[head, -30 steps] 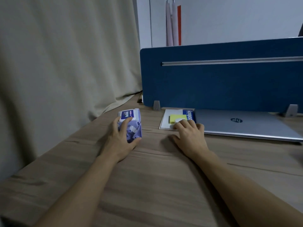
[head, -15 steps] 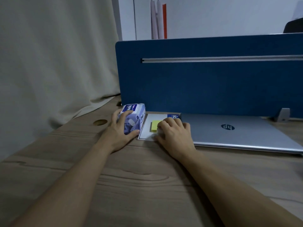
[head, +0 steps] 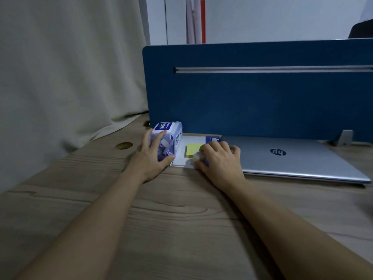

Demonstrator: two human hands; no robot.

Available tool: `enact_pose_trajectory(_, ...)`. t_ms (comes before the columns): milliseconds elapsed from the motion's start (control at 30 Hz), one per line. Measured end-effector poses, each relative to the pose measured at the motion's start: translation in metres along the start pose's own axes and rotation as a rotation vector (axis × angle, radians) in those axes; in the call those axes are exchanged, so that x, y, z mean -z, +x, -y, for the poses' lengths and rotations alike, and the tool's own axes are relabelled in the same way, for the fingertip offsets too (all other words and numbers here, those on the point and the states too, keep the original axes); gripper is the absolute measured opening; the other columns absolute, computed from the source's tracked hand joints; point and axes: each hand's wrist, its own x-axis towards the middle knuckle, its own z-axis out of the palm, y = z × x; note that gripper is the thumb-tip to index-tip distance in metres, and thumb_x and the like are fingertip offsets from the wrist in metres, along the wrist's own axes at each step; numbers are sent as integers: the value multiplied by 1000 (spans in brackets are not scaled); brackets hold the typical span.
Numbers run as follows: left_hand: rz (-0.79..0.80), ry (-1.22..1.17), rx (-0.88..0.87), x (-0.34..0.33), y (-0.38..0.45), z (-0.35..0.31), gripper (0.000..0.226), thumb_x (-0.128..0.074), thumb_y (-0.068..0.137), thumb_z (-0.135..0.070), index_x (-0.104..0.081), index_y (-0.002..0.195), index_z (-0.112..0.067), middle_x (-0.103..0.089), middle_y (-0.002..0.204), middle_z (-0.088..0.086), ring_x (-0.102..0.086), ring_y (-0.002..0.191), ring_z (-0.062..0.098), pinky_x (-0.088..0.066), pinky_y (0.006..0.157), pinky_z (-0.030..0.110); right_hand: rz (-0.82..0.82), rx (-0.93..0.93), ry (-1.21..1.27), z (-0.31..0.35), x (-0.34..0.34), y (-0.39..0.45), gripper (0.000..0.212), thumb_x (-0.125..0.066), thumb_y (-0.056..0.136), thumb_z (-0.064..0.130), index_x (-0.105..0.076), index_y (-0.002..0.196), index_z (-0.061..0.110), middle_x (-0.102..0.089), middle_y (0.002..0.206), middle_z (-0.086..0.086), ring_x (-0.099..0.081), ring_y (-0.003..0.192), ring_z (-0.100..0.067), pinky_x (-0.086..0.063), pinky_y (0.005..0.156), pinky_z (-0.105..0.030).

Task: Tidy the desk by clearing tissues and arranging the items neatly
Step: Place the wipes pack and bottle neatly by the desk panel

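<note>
My left hand [head: 153,158] grips a blue and purple pack of wet wipes [head: 168,136] that lies on the wooden desk [head: 181,229] against the blue divider [head: 262,98]. Just right of the pack lies a white notebook [head: 182,147] with a blue edge, and a yellow sticky-note pad [head: 191,150] sits on it. My right hand [head: 219,158] rests curled on the notebook's right part, with a small crumpled white tissue [head: 196,156] showing under its fingers. A shut silver laptop [head: 292,158] lies to the right of the notebook.
A beige curtain [head: 70,77] hangs along the desk's left side. A round cable hole [head: 124,145] is in the desk left of the wipes. A grey divider bracket [head: 345,138] stands at the far right behind the laptop.
My left hand has slid the wipes pack back toward the divider, right beside the notebook. My right hand stayed on the notebook and the tissue now shows under its fingers.
</note>
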Motion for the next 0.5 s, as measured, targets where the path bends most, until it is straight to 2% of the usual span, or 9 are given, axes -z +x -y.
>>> enact_pose_trajectory(100, -7, 3, 2, 6, -21, -12, 79, -65, 81, -54, -20, 145, -46, -1, 161, -4, -29, 142, 34, -41, 106, 49, 33, -13, -1, 0, 11, -13, 38, -48, 92, 56, -55, 117, 28, -56, 122, 8, -46, 116, -21, -29, 99, -45)
enact_pose_trajectory(167, 34, 4, 35, 9, -36, -23, 83, -63, 83, -54, -14, 149, -46, 8, 163, -6, -19, 147, 31, -35, 111, 49, 60, 12, -30, 3, 18, -23, 39, -46, 93, 54, -54, 120, 28, -56, 125, 7, -46, 118, -21, -30, 99, -44)
enact_pose_trajectory(233, 81, 12, 55, 12, -51, -39, 85, -61, 84, -54, -8, 151, -46, 13, 163, -8, -16, 149, 32, -36, 111, 51, 78, 21, -41, 3, 28, -36, 39, -45, 94, 53, -54, 122, 27, -57, 126, 6, -47, 119, -22, -31, 98, -43)
enact_pose_trajectory(333, 103, 65, 32, 16, -74, -66, 86, -58, 84, -56, -7, 152, -43, 7, 164, -8, -19, 148, 31, -38, 108, 53, 110, -6, -55, -3, 47, -59, 41, -44, 94, 54, -52, 124, 28, -56, 128, 5, -47, 119, -22, -32, 98, -43)
enact_pose_trajectory(500, 111, 79, -79, 15, -117, -117, 84, -50, 82, -62, -10, 152, -40, -4, 164, -5, -17, 148, 22, -35, 112, 48, 131, -49, -72, -24, 84, -109, 44, -39, 95, 55, -47, 130, 29, -54, 132, 3, -44, 123, -22, -34, 99, -44)
